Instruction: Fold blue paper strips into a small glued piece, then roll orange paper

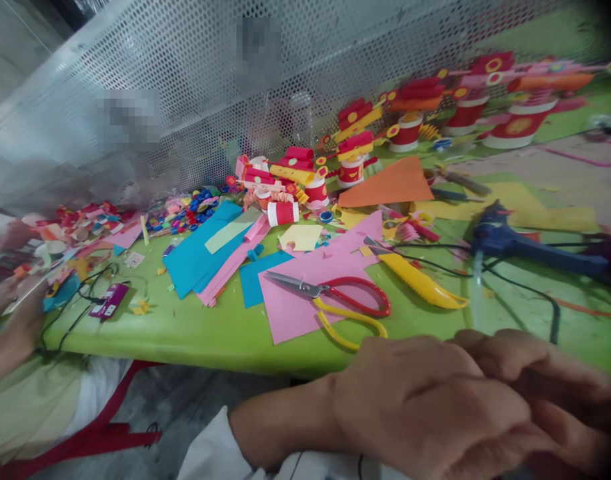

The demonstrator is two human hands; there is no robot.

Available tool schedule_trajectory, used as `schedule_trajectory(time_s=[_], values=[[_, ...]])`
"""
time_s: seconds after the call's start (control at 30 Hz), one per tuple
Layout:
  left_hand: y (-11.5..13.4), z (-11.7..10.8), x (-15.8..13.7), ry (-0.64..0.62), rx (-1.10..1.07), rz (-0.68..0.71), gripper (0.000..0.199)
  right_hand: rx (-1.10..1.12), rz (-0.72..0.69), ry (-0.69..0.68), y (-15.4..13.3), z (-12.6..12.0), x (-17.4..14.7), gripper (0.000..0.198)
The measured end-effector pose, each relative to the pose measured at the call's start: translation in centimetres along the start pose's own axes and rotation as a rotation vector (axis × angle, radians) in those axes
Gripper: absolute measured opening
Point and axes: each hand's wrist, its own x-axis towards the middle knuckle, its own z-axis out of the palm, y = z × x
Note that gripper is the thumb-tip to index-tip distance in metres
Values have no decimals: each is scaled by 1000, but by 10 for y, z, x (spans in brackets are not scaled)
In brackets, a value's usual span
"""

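Observation:
At the lower right, my left hand (430, 407) is closed, its fingers curled in toward my other hand. My right hand (540, 367) meets it at the frame's edge, fingers bent and partly in shadow. Anything pinched between them is hidden. Just beyond my left hand lie scissors (330, 288) with one red and one yellow handle, blades apart, on a pink paper sheet (280, 313). To their right rests a yellow-handled cutter (420, 280). A blue glue gun (540, 250) lies above my right hand.
Paper-cup models (405, 130) in red and yellow stand along the perforated metal screen (185, 73). Blue paper (200, 253), orange paper (390, 183) and a purple power bank (109, 301) lie on the green table (185, 333). A co-worker's hands (20, 327) are at the left.

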Motion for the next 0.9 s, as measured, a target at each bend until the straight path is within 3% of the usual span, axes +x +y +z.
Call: schedule_trajectory(time_s=[0.1,0.17,0.37,0.47,0.63,0.73,0.8,0.9], values=[[2,2,2,190,-26,45,16,50,43,0,2,-2,-4,20],[4,2,3,250,-74,20,11,23,-12,52,-2,2,-7,18],[12,3,10,300,-447,-192,6,-35,-178,224,-26,24,-13,14],[14,3,14,297,-520,-210,6,32,-160,129,-33,26,-11,12],[11,-4,13,190,-480,-204,10,212,157,-156,-33,14,-3,20],[7,-14,11,60,-556,-247,8,268,247,-278,-34,11,1,16],[4,-22,11,-8,-539,-280,10,215,230,-267,-37,12,1,15],[-1,-34,13,-157,-336,-275,17,1,118,-73,-46,15,-3,16]])
